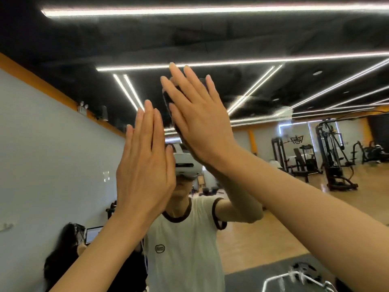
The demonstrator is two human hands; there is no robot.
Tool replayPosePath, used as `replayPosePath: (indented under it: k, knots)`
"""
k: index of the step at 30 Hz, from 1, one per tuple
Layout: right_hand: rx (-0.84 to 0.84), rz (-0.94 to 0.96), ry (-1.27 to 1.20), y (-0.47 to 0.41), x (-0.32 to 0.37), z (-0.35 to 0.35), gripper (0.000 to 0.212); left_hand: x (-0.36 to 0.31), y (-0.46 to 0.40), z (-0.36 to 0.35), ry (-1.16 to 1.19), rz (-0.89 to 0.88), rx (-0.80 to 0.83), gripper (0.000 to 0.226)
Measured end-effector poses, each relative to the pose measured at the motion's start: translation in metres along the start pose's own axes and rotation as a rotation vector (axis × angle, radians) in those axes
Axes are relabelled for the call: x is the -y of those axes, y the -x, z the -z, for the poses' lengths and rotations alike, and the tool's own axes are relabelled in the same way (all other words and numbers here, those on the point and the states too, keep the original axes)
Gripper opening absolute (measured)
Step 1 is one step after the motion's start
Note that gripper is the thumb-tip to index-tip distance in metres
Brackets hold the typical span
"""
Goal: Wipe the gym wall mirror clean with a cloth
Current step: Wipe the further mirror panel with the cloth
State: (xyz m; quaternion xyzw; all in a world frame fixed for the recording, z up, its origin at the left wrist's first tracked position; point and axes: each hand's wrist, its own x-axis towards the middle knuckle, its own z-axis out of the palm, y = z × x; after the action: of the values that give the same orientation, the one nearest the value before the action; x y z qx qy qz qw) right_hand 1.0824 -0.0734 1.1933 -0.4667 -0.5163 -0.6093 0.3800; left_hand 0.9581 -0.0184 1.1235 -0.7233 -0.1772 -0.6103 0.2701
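Gym lights and machines are showing back at you in the mirror (273,207), which is filling nearly the whole view. Your right hand (197,121) is lying flat with the fingers spread and straight, pressing a dark cloth (168,102) against the glass; only an edge of it is peeking out past the fingers, up high above head level. Your left hand (145,165) is also flat, fingers straight and together, holding nothing (whether it is touching the glass is hard to say). The cloth is looking soft and light, so it is likely to bunch or slip out under a flat palm; you are better off keeping it folded and spread beneath the whole hand. Glass is stiff, slick and fragile, so even, moderate pressure is probably enough. A faint smear (282,111) is showing to the right.
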Motion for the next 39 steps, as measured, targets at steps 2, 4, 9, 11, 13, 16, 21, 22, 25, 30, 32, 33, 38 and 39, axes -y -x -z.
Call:
replayPosePath:
  k: [2,4,9,11,13,16,21,22,25,30,32,33,38,39]
  knots:
    - [0.031,-0.036,-0.016,0.011,-0.038,0.015,0.055,0.000,0.001,0.000,-0.032,-0.008,-0.003,0.064]
    - [0.019,-0.183,-0.003,0.029,-0.085,0.033,0.052,-0.001,0.001,-0.001,-0.052,-0.009,0.000,0.064]
    - [-0.079,-0.571,0.033,0.062,-0.146,0.059,0.050,-0.002,0.001,-0.002,-0.065,-0.004,-0.009,0.063]
    - [-0.114,-0.611,0.014,0.056,-0.122,0.052,0.050,-0.002,0.001,-0.002,-0.062,0.001,-0.005,0.063]
    - [-0.096,-0.479,-0.030,0.050,-0.074,0.039,0.053,-0.002,0.001,-0.001,-0.049,0.008,0.000,0.063]
    - [-0.008,-0.064,0.029,0.051,-0.007,0.012,0.054,-0.004,0.001,0.000,-0.044,0.003,-0.011,0.062]
    - [0.076,-0.037,-0.037,0.064,-0.064,0.036,0.051,-0.020,0.004,-0.006,-0.005,-0.011,-0.006,0.063]
    - [0.070,-0.164,-0.051,0.073,-0.091,0.046,0.047,-0.022,0.005,-0.007,-0.005,-0.015,0.000,0.064]
    - [0.012,-0.526,-0.019,0.101,-0.157,0.071,0.039,-0.019,0.008,-0.006,-0.021,-0.012,-0.007,0.064]
    - [-0.040,-0.629,-0.064,0.077,-0.113,0.056,0.057,-0.004,0.008,0.007,-0.040,0.008,-0.054,0.062]
    - [-0.040,-0.494,-0.060,0.053,-0.065,0.040,0.057,0.001,0.006,0.011,-0.047,0.042,-0.065,0.062]
    - [-0.034,-0.421,-0.036,0.040,-0.040,0.031,0.056,0.004,0.007,0.011,-0.060,0.053,-0.067,0.062]
    - [0.109,-0.092,0.067,-0.022,0.069,-0.004,0.057,0.009,0.010,0.008,0.031,0.126,-0.111,0.071]
    - [0.138,-0.040,0.077,-0.029,0.075,-0.007,0.056,0.009,0.010,0.008,0.060,0.150,-0.121,0.077]
